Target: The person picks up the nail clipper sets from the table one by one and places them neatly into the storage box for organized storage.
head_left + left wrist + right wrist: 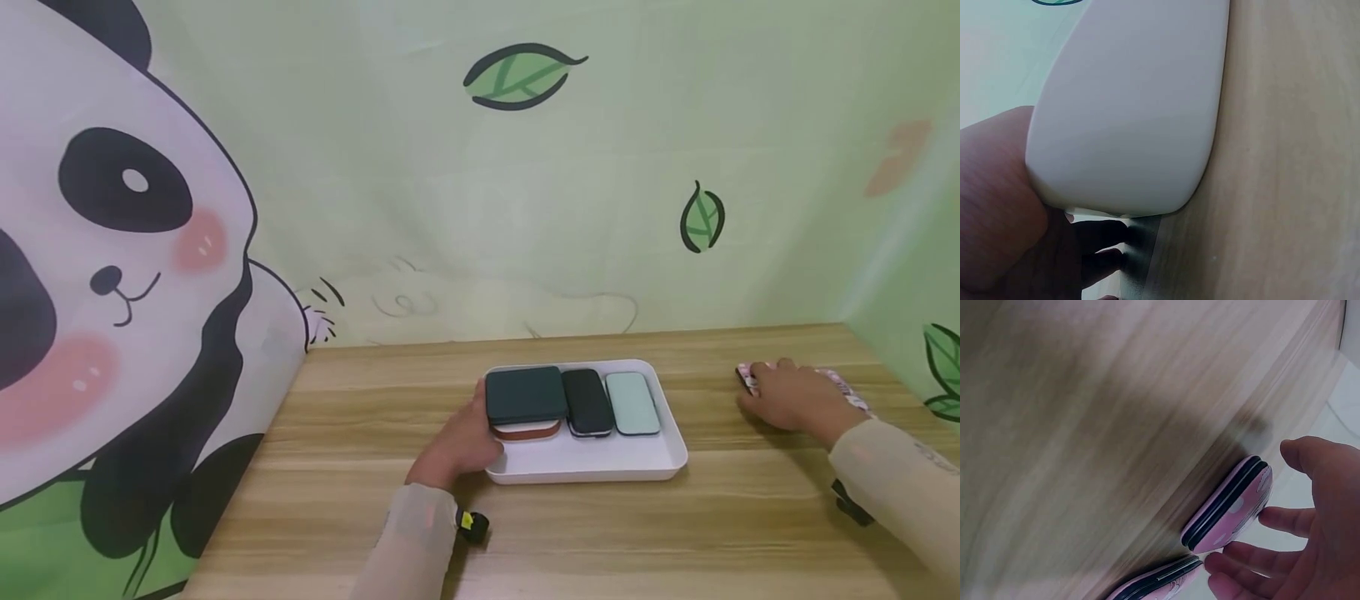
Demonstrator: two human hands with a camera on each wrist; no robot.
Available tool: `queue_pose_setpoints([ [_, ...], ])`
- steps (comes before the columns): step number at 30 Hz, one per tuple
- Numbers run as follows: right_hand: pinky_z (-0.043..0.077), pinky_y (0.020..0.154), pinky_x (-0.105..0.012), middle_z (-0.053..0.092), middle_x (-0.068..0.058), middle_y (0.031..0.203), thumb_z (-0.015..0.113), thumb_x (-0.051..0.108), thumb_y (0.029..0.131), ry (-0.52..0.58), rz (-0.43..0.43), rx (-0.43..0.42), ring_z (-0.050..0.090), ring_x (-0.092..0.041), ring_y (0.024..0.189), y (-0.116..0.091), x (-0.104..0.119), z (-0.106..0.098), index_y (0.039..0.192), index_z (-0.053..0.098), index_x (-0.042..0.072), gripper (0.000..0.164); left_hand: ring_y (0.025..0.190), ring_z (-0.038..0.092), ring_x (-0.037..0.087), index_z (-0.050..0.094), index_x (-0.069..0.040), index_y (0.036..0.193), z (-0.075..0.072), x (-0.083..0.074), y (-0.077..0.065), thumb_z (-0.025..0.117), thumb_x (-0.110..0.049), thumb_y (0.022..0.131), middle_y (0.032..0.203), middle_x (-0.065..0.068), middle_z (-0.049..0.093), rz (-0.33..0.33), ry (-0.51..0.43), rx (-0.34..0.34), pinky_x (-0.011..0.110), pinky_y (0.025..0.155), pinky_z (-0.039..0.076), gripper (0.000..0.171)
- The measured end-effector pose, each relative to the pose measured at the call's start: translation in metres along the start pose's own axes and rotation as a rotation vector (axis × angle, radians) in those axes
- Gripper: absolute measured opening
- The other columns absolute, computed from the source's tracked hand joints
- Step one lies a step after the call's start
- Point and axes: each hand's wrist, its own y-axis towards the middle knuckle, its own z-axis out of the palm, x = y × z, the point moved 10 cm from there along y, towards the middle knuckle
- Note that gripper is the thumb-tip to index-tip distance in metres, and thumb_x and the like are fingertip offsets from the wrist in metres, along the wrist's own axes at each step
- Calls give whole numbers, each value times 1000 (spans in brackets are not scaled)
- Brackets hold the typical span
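A white tray (585, 467) lies on the table. My left hand (461, 433) holds its left end, the thumb at the front left of the rim; the tray's outer wall (1129, 119) fills much of the left wrist view. In the tray, a dark green flat case (527, 394) lies over a white and brown one (527, 431), beside a black case (587, 402) and a mint case (632, 403). At the far right, my right hand (795, 396) reaches over two pink patterned cases with black edges, its fingers spread and loosely bent. Fingertips are right at the nearer pink case (1229, 506); the other pink case (1157, 581) is partly cut off.
The wooden table (360, 400) ends at a pale green cloth backdrop (420, 208) with printed leaves and a large panda (150, 275) on the left. A green side wall (915, 250) stands at the right. A small black band piece (472, 527) sits at the left wrist.
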Motion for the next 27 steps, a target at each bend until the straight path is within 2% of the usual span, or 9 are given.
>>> queue_pose_setpoints([
  [3, 48, 75, -64, 58, -38, 108, 53, 37, 96, 11, 3, 15, 56, -56, 103, -2, -1, 2, 129, 49, -15, 61, 119, 51, 27, 1, -6, 161, 1, 1, 0, 64, -11, 80, 160, 16, 35, 2, 9, 2, 43, 109, 40, 102],
  [11, 50, 74, -61, 60, -41, 111, 56, 35, 94, 55, 1, 55, 61, -58, 99, -4, -4, 6, 134, 41, -15, 67, 119, 51, 27, 1, -7, 161, 0, 0, 0, 63, -11, 81, 160, 15, 35, 9, 11, -2, 42, 110, 39, 101],
  [18, 50, 73, -61, 61, -40, 106, 58, 32, 93, 77, -22, 34, 62, -56, 95, -4, -5, 8, 135, 41, -14, 65, 125, 49, 27, 1, -5, 161, 1, 2, -1, 63, -11, 81, 161, 16, 33, -2, 16, 5, 44, 114, 36, 101],
  [27, 49, 69, -59, 58, -37, 98, 61, 33, 88, 139, 9, 2, 58, -49, 89, 1, -16, 11, 137, 39, -12, 69, 121, 50, 27, 1, -6, 161, 1, 2, 0, 63, -11, 81, 160, 16, 34, 5, 12, -1, 42, 111, 38, 101],
])
